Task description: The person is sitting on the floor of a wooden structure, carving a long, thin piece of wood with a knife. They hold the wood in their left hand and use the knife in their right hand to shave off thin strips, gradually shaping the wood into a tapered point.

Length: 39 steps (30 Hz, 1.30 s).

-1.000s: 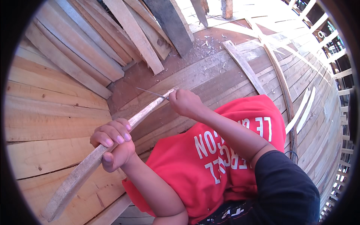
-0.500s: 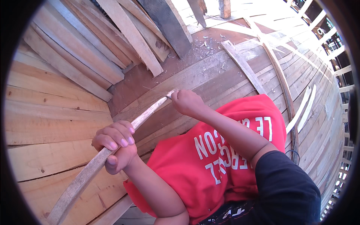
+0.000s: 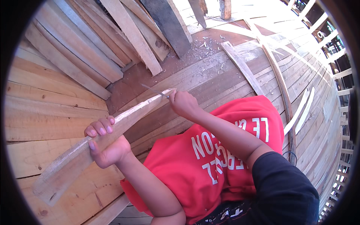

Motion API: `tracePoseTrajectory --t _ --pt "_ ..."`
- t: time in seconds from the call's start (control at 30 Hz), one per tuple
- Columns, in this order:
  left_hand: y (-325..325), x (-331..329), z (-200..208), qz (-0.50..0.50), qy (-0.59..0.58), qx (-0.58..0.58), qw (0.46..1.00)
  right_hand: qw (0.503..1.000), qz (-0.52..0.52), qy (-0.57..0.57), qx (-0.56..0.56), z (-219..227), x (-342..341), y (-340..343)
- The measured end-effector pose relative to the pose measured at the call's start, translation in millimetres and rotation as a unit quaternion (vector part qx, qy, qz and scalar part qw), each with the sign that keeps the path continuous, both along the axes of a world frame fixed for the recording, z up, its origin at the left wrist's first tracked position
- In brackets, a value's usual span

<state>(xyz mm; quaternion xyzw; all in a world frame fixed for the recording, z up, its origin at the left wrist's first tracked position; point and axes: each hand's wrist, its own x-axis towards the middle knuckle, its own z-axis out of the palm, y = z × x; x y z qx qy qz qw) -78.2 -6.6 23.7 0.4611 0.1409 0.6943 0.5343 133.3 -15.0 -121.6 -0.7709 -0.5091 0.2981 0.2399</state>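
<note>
Wood everywhere in this room: plank floor (image 3: 318,123) bending off to the right, pale planking (image 3: 45,116) on the left, and a row of boards (image 3: 75,45) at far left. Shavings (image 3: 205,44) litter the far floor (messy spot, honestly), and two pale curved strips (image 3: 299,113) lie over on the right. The wooden piece (image 3: 131,120) slants from near left to mid-scene, above the floor. Left hand (image 3: 108,146) has its fingers wrapped partway around it; right hand (image 3: 184,104) has its fingers closed on a thin blade (image 3: 163,94) at the piece's far end.
</note>
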Motion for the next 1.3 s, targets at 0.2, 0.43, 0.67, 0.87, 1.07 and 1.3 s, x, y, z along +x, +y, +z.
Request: tracePoseTrajectory --t 0.2,0.43,0.67,0.87,1.07,1.3 --pt "-4 -2 -1 -0.023 0.017 0.015 0.999 1.000 0.011 0.024 0.012 -8 -4 -1" --pt "2 -3 1 -0.006 -0.004 0.010 1.000 0.988 0.115 -0.091 0.047 -43 8 5" --pt "6 -23 -9 -0.032 0.004 0.017 0.999 0.993 0.031 0.111 -0.025 5 0 9" --pt "9 -3 1 0.052 0.012 -0.038 0.998 0.992 0.066 0.099 -0.049 -14 15 7" --pt "6 25 18 0.299 -0.013 -0.200 0.933 0.996 0.021 0.076 -0.029 -35 1 5" --pt "10 26 2 0.375 -0.029 -0.225 0.899 0.996 -0.006 0.090 0.022 -35 -8 1"
